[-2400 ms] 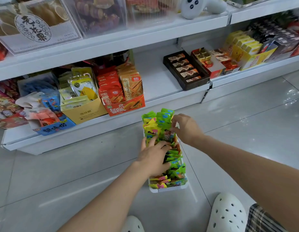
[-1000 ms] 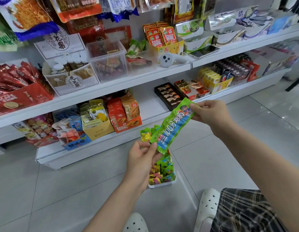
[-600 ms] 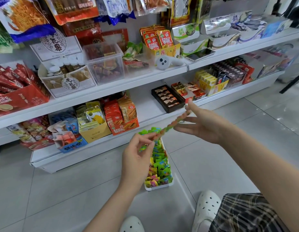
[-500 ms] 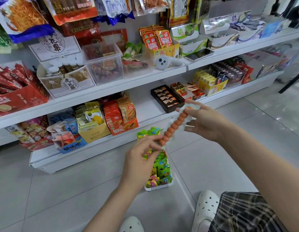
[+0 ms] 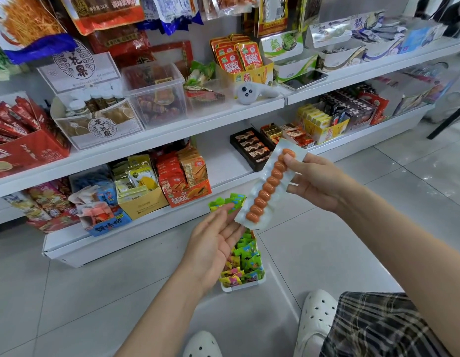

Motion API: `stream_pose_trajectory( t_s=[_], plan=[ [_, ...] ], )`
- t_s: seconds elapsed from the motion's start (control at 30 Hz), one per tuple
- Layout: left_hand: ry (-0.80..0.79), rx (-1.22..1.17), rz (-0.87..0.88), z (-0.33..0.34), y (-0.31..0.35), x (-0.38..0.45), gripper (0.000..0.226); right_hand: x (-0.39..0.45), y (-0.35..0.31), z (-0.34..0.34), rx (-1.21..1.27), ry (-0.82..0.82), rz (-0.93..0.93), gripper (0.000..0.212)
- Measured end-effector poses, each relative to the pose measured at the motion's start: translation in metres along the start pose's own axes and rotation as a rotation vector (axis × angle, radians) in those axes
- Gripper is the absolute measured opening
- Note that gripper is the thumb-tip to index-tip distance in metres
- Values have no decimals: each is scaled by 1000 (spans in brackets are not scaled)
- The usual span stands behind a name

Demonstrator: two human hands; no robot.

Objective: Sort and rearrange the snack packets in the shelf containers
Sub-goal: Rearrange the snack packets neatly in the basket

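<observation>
I hold a long snack packet (image 5: pixel 270 184) slanted in front of the shelves, its clear side facing me with a row of orange sausage beads inside. My right hand (image 5: pixel 319 181) pinches its upper end, thumb on the front and fingers behind. My left hand (image 5: pixel 213 248) lies palm-up with straight fingers just under the packet's lower end; its fingertips are at the packet's edge. Below, a narrow white tray (image 5: pixel 243 288) stands on the floor, filled with several green and yellow packets (image 5: pixel 245 258).
The bottom shelf holds a yellow box (image 5: pixel 142 204), an orange box (image 5: pixel 190 194) and a black chocolate tray (image 5: pixel 249 148), with bare shelf (image 5: pixel 223 163) between the last two. Above sit a clear bin (image 5: pixel 156 96) and a white controller (image 5: pixel 249 92). My white clogs (image 5: pixel 316 318) rest on the tiles.
I lifted the packet out of the tray and turned it from its green printed face to the clear side. My left hand let go of its lower end and opened.
</observation>
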State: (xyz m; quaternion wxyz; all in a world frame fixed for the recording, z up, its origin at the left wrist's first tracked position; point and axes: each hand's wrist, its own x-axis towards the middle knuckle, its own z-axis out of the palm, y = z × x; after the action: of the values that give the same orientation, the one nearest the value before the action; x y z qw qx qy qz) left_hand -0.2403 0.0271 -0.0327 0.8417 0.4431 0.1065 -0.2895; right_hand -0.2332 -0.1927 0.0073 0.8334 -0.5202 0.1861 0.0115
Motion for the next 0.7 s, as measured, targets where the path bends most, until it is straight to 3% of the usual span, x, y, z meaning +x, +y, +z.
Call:
stream_pose_trajectory(
  t_s=[0.17,0.27,0.37,0.5,0.6,0.7],
  plan=[
    [-99,-49,-303,7,0,-2,52,-5,1,3,82,-152,20,15],
    [-103,-153,-393,10,-1,-1,44,-5,3,3,13,-234,53,10],
    [-25,-225,-277,5,-4,9,33,-2,5,-4,4,-200,117,33],
    [116,26,-10,-12,-13,25,26,2,2,-19,78,-255,208,66],
    [176,310,127,-23,-14,37,24,5,2,-25,-109,-246,215,52],
    [170,467,177,-35,-11,61,35,22,25,-23,-423,-11,111,38]
  ],
)
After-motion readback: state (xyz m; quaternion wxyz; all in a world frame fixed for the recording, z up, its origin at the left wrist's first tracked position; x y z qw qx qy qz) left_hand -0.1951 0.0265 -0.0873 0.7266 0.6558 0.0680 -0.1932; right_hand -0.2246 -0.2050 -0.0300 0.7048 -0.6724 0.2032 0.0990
